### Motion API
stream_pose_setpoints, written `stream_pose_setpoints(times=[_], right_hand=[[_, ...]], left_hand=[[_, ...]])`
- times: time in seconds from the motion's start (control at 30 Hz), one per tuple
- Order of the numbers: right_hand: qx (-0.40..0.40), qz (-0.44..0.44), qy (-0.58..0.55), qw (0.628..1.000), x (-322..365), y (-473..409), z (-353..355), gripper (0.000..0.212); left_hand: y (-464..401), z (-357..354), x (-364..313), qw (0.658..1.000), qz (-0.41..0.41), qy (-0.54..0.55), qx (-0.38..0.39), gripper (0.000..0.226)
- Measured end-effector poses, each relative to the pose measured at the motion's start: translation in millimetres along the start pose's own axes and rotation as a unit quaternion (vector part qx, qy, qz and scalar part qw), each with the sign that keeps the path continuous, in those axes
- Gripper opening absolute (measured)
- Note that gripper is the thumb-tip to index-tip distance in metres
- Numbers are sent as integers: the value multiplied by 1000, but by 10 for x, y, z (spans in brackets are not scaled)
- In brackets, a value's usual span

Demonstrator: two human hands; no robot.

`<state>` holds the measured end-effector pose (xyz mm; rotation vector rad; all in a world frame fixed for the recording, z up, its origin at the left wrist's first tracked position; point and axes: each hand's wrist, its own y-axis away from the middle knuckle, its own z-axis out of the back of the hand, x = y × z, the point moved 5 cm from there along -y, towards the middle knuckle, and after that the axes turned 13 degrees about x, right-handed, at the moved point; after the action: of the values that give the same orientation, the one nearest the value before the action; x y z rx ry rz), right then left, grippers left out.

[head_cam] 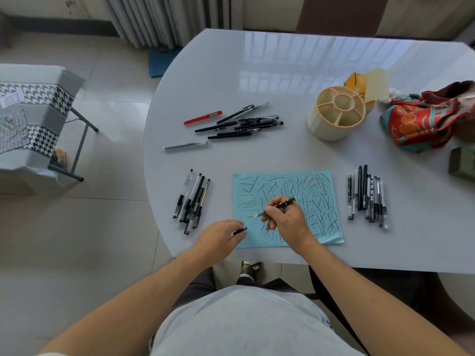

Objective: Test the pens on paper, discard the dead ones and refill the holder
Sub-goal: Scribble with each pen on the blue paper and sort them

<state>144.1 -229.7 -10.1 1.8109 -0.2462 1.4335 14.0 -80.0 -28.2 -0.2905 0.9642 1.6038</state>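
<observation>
A light blue paper (pixel 295 186) covered in pen strokes lies near the table's front edge. My right hand (pixel 288 219) grips a dark patterned pen (pixel 281 204) with its tip on the paper's lower left part. My left hand (pixel 218 236) pinches a small black pen cap (pixel 240 230) at the paper's left corner. Several pens lie in a group left of the paper (pixel 192 201), another group to its right (pixel 367 196), and a pile further back (pixel 239 123) with a red pen (pixel 203 117). A cream round holder (pixel 336 113) with empty compartments stands at the back right.
A single grey pen (pixel 185 145) lies apart, left of the pile. A red patterned cloth bag (pixel 426 119) and a yellow box (pixel 356 82) sit beside the holder. A green box (pixel 462 160) is at the right edge. A folding chair (pixel 33 119) stands on the floor to the left.
</observation>
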Motion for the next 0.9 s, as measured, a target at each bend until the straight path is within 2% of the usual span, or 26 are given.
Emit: stream_pose_setpoints(times=[0.17, 0.73, 0.9], right_hand=[[20, -2, -24, 999, 11, 77, -46, 4], [6, 15, -54, 998, 24, 76, 18, 13], [52, -10, -25, 998, -29, 49, -68, 13]], left_hand=[[-33, 39, -89, 1000, 3, 17, 7, 33], [-58, 85, -189, 997, 58, 44, -4, 24], [-96, 107, -246, 998, 53, 35, 13, 18]])
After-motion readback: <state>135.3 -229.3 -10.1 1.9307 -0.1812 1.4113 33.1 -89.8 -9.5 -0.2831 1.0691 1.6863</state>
